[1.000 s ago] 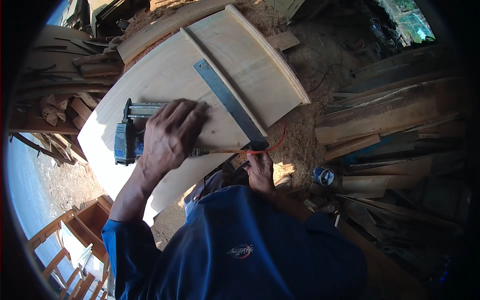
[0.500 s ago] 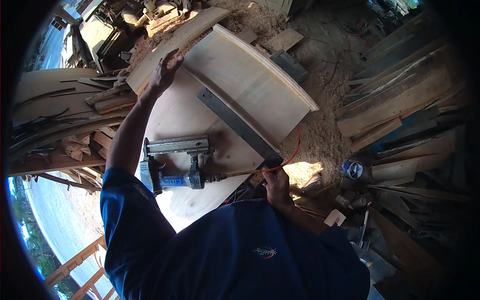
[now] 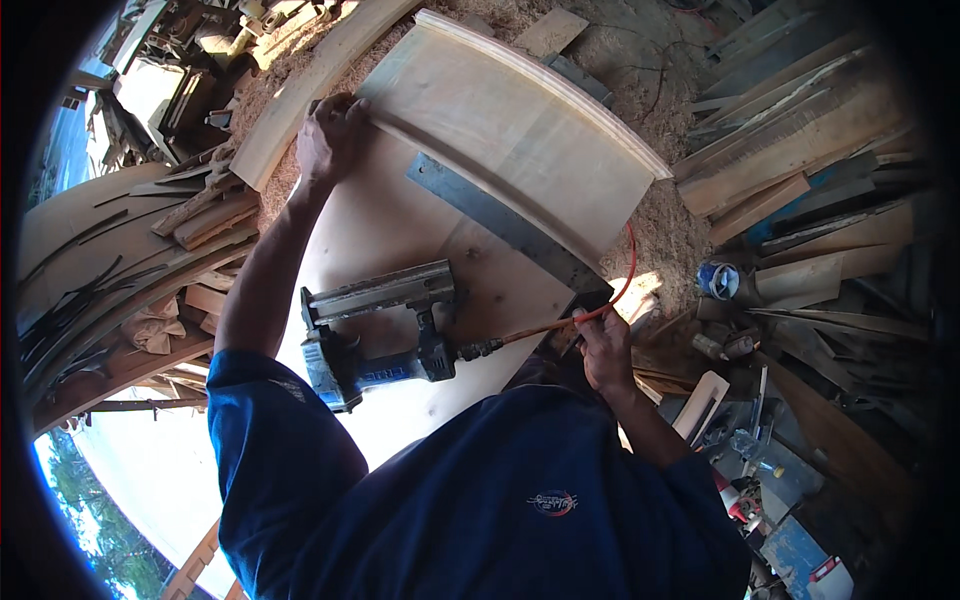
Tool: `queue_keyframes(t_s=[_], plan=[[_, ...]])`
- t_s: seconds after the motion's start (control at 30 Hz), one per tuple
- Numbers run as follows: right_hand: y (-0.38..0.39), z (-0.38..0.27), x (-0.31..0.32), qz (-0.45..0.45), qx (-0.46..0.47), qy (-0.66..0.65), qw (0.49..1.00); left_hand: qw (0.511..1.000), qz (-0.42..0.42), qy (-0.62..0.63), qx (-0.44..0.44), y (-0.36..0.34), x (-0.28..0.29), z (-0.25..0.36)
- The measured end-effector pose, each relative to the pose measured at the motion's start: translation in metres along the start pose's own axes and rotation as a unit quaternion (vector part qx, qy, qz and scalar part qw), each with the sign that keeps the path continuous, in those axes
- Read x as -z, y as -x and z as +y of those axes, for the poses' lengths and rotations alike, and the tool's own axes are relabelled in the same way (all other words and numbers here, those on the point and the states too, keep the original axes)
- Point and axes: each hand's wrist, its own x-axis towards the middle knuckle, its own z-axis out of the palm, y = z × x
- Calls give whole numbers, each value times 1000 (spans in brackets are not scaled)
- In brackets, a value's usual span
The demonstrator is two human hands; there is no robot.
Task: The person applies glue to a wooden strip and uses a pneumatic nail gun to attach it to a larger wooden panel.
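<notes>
My left hand (image 3: 328, 135) is closed on the far end of a thin wooden batten (image 3: 440, 160) that lies across the pale curved plywood panel (image 3: 360, 220). Beside the batten lies a long steel square (image 3: 480, 208). My right hand (image 3: 602, 345) is closed at the square's dark near end, where an orange air hose (image 3: 540, 328) crosses; its fingertips are partly hidden. A pneumatic nail gun (image 3: 380, 355) with blue and silver body rests on the panel between my forearms, joined to the hose. A moulded strip (image 3: 540, 80) edges the panel's far side.
Stacked planks (image 3: 770, 130) lie to the right, with a blue-and-white tin (image 3: 716, 281). Curved boards (image 3: 120, 240) and offcuts are piled at left. A long board (image 3: 290, 110) lies beyond the panel on shavings (image 3: 650, 70). Assorted tools and containers (image 3: 780, 480) sit at lower right.
My left hand has left the nail gun, gone forward to the batten's far end and closed there. My right hand now appears further right with the square's near end. The view has shifted.
</notes>
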Motion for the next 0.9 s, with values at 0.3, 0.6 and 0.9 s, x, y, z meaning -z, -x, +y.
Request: queue_keyframes(t_s=[0.3,0.6,0.9], plan=[[4,-2,-3,19,-22,50,998,1000,11,20,3,2,-2,-4],[4,-1,-3,25,-23,41,999,987,-26,126,99,-7,11,4],[5,-3,-5,25,-16,59,998,975,-68,155,143,-8,16,1]])
